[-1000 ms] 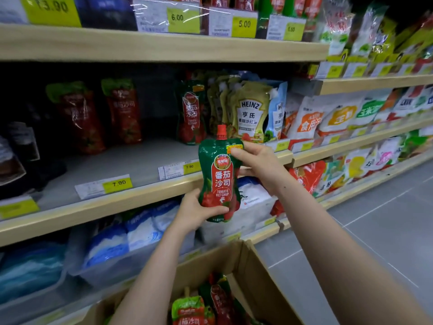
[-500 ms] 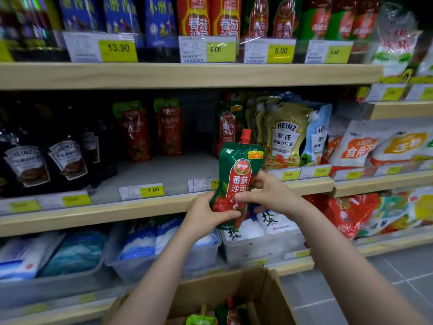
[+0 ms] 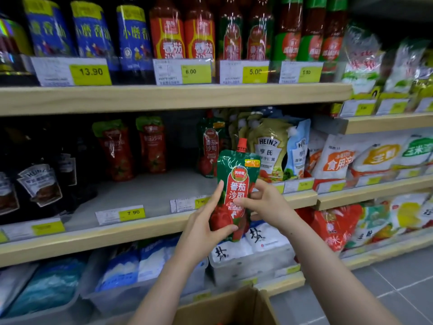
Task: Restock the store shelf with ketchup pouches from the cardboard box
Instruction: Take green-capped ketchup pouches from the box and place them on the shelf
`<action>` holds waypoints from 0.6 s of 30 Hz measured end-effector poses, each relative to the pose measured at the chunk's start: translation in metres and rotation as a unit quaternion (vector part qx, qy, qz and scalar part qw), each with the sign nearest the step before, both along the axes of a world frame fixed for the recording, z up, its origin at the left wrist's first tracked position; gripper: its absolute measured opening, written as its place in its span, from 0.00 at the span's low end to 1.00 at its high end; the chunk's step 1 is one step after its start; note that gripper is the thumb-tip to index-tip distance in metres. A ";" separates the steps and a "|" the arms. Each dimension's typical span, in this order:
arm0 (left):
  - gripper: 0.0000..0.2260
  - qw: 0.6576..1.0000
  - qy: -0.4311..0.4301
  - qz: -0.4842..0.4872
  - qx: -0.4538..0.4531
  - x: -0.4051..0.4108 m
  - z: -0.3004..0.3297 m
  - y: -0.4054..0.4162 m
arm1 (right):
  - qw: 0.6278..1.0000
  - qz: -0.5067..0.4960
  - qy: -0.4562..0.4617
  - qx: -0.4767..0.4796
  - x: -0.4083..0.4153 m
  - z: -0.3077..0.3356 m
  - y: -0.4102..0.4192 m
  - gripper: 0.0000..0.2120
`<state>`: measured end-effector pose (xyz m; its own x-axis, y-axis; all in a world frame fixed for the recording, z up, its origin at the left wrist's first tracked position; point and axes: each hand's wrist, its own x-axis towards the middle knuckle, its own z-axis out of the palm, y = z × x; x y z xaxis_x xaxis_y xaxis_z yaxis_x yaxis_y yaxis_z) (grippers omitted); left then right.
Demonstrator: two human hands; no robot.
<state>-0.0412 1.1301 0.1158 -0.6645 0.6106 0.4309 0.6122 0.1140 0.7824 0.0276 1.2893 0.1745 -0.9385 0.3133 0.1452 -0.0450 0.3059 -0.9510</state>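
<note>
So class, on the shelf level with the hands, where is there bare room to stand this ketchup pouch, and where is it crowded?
Bare grey middle shelf lies between the dark Heinz bottles on the left and the green ketchup pouch standing at the back, in front of the two red pouches. Right of that, the Heinz pouches stand packed.

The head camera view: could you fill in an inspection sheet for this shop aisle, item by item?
Surface: middle shelf, grey board with a bare stretch behind the 7.90 price tag.
Job's things: ketchup pouch held upright in front of that shelf; matching pouch on shelf; cardboard box at the bottom edge.
Clutter: Heinz pouches to the right, dark sauce bottles to the left.
Hands: left hand grips the pouch's lower part; right hand pinches its middle.
Cables: nothing seen.
Surroundings: bottles above, salt bags below, grey tiled floor.
</note>
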 end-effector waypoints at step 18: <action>0.45 0.987 0.125 0.017 -0.098 -0.086 0.053 0.009 | 0.975 -0.062 0.111 0.184 -0.082 0.032 0.022 0.26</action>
